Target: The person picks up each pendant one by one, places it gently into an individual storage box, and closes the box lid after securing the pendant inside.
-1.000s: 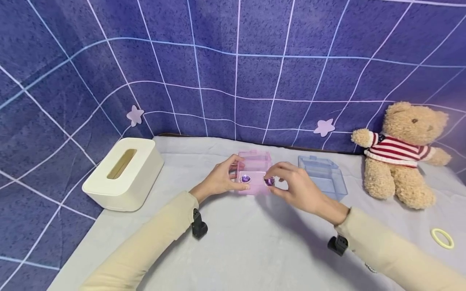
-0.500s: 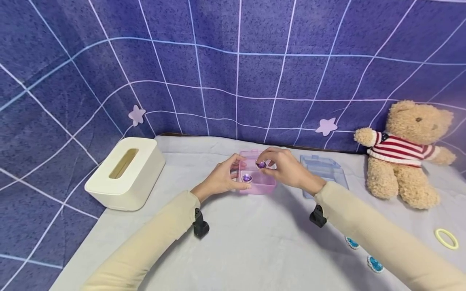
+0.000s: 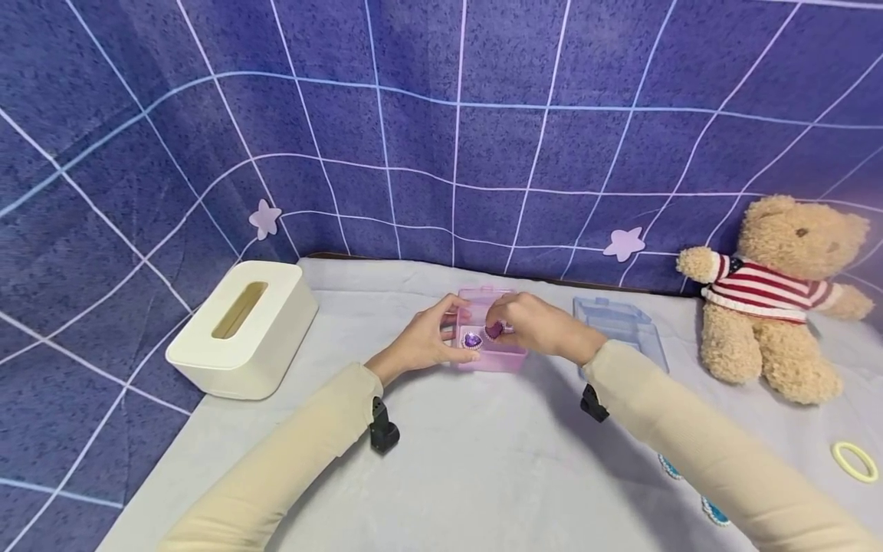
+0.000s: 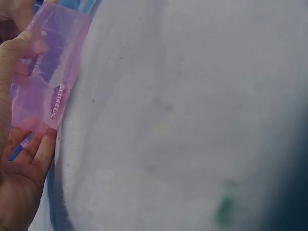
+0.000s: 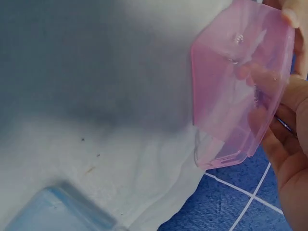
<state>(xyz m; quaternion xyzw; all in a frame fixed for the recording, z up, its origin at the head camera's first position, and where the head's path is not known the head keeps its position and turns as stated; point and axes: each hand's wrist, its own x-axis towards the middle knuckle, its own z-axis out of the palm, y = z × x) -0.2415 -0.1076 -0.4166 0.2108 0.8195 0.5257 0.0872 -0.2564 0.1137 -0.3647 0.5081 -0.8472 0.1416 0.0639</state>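
Observation:
A see-through pink plastic box (image 3: 493,363) stands with its lid raised at the middle of the table. My left hand (image 3: 422,341) grips its left side, thumb at the front and fingers behind. Inside, at the left, lies a purple gem (image 3: 472,340) with a beaded silver rim. My right hand (image 3: 541,322) reaches down into the box and pinches a second purple gem (image 3: 494,330), partly hidden by the fingers. Through the pink wall (image 5: 216,96) in the right wrist view, its fingertips show inside the box.
An open see-through blue box (image 3: 621,322) sits just right, partly behind the right forearm. Two blue gems (image 3: 715,512) peek out beside that sleeve. A cream tissue box (image 3: 241,330) stands left. At right are a teddy bear (image 3: 766,299) and a yellow ring (image 3: 854,461).
My right hand has carried its purple gem left, over the pink box, and then down inside it. The blue gems have come into view beside the right sleeve. The left hand keeps its grip.

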